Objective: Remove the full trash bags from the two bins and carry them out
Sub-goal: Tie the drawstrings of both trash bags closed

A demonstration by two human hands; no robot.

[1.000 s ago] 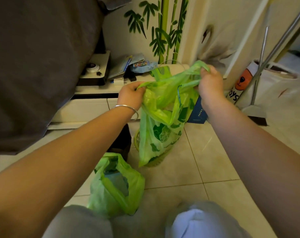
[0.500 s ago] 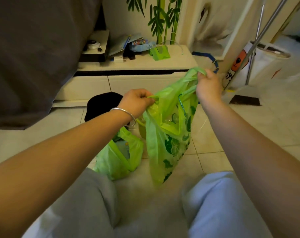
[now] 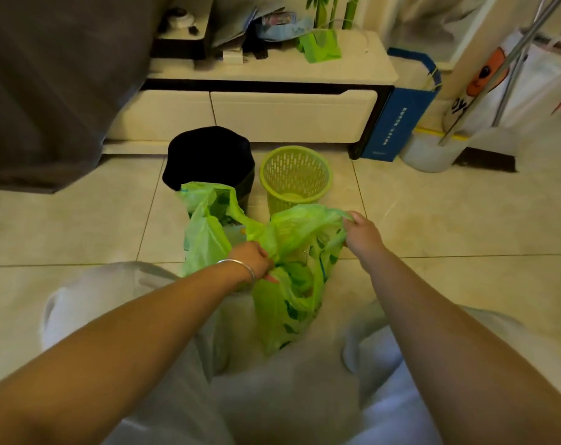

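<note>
both hands (image 3: 308, 248) gripping printed green bag (image 3: 292, 293) (mouth spread), green bin (image 3: 296, 175) behind

A low white cabinet (image 3: 272, 114) with two drawer fronts runs across the upper middle of the frame. On its top lie a heap of papers and packets (image 3: 266, 20) and a folded green plastic piece (image 3: 319, 48). A blue paper bag (image 3: 398, 120) stands just beside its right end. Dark grey fabric (image 3: 57, 75) fills the upper left. Metal poles (image 3: 510, 69) slant across the upper right, above pale floor tiles (image 3: 449, 213).
</note>
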